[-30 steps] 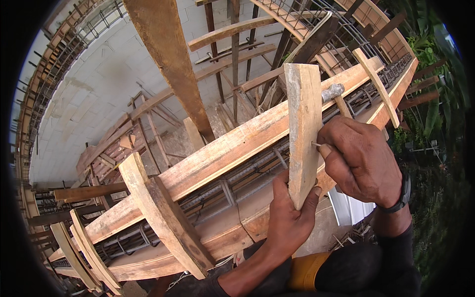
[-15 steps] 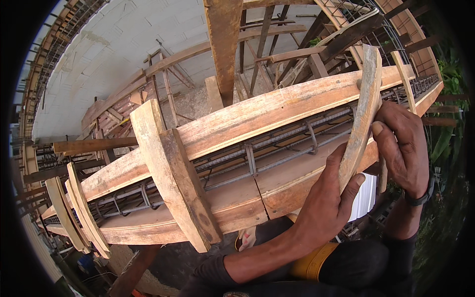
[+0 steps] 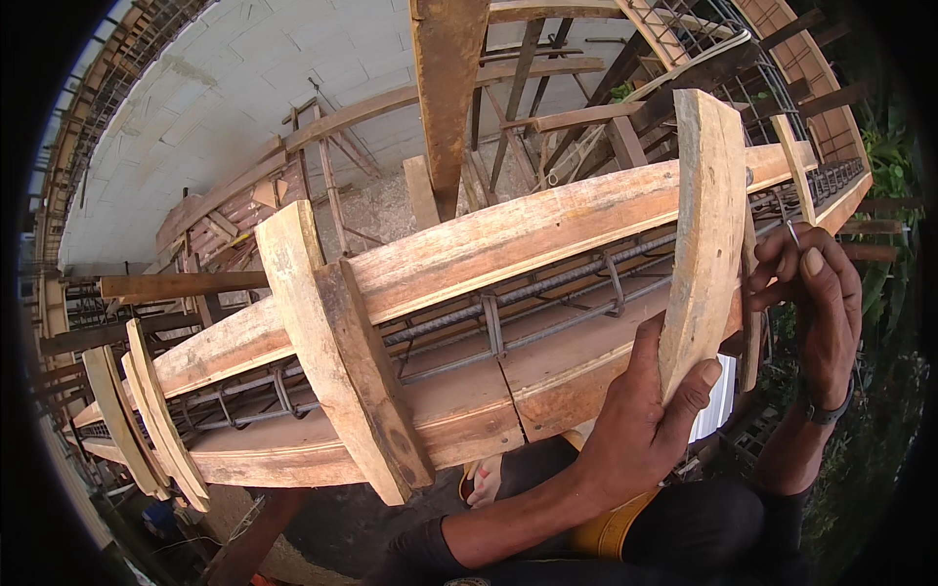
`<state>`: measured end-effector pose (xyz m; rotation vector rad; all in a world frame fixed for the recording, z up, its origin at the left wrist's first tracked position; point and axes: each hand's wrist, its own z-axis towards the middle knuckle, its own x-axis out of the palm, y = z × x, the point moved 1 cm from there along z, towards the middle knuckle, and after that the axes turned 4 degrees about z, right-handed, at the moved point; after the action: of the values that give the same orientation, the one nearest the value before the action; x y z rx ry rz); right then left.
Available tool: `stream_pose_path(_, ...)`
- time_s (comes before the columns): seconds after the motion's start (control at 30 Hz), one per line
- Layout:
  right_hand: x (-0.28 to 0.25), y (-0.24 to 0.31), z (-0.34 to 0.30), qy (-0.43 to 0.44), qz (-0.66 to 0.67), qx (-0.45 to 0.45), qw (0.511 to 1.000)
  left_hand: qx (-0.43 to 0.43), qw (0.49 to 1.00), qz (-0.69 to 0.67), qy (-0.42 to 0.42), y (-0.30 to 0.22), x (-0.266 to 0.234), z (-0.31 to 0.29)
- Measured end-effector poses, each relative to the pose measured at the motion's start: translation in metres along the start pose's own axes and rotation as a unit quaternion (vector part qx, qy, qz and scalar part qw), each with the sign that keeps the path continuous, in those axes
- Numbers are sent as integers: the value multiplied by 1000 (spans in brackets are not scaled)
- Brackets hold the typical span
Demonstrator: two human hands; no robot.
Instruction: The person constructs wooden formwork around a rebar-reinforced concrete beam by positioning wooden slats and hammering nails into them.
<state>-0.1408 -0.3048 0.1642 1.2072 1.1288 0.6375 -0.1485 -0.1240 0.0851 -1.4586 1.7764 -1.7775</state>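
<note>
My left hand [image 3: 635, 420] is closed round the lower end of a short wooden plank [image 3: 705, 225], its thumb on the right edge. The plank stands across the long formwork, its broad face turned up and its top end past the far side board. Right of it, my right hand [image 3: 816, 278] is raised with the fingers pinched on a thin, shiny nail [image 3: 793, 232]. Under the plank runs the beam formwork, with a far side board [image 3: 528, 232] and a near side board [image 3: 576, 386]. A rebar cage [image 3: 493, 322] lies between them.
Paired wooden crosspieces [image 3: 337, 361] span the formwork at the left, and further strips [image 3: 166, 415] lie beyond. A rusty upright post [image 3: 447, 98] rises behind. A pale block wall [image 3: 264, 88] and propped timbers stand at the back. Green plants [image 3: 884, 244] grow at the right.
The plank in my left hand has turned to show its broad face. My right hand has come off it, moving right and down slightly, and a nail now shows in its fingers.
</note>
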Motion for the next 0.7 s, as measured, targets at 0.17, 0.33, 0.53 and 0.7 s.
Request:
stream_pose_path(0.17, -8, -31, -6, 14, 88, 38, 995, -89, 982, -166, -29, 0, -16, 15)
stream_pose_path(0.33, 38, -30, -25, 139, 71, 119, 981, -55, 981, -139, -125, -5, -55, 28)
stream_pose_path(0.53, 57, -31, -36, 291, -27, -141, 946, -60, 968, -166, -181, -16, -59, 34)
stream_pose_path(0.7, 60, -56, -32, 263, 39, -51, 963, -68, 970, -179, -146, -16, -76, 26)
